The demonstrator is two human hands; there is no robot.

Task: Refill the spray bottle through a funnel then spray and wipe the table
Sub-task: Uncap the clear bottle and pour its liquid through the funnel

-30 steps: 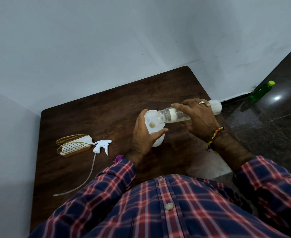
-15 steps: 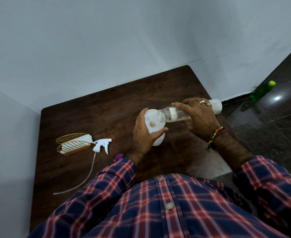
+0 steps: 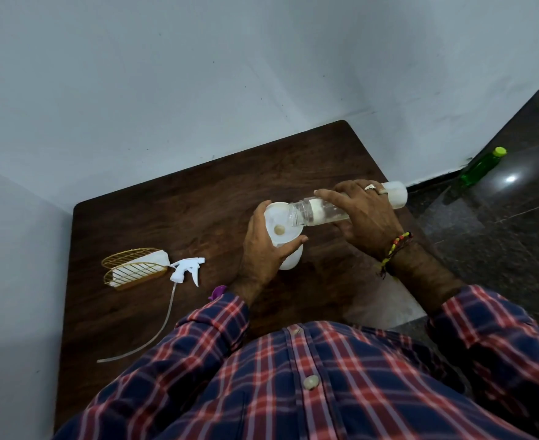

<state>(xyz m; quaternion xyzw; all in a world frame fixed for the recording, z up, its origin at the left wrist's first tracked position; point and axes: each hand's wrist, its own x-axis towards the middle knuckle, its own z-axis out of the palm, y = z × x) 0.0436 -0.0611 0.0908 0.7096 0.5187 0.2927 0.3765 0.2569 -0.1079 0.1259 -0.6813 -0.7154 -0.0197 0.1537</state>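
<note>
Refill in progress; spraying and wiping not started. Trigger head point(image 3: 187, 270) lies off the bottle near the table point(image 3: 166, 217) left edge. Left hand point(image 3: 263, 249) grips funnel point(image 3: 280, 222) on spray bottle point(image 3: 290, 260), mid-table. Right hand point(image 3: 361, 217) holds clear bottle point(image 3: 312, 212) tilted, mouth over funnel.

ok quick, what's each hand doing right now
Left hand: grips the funnel on the white spray bottle.
Right hand: grips the clear bottle, tipped sideways with its mouth at the funnel.
</note>
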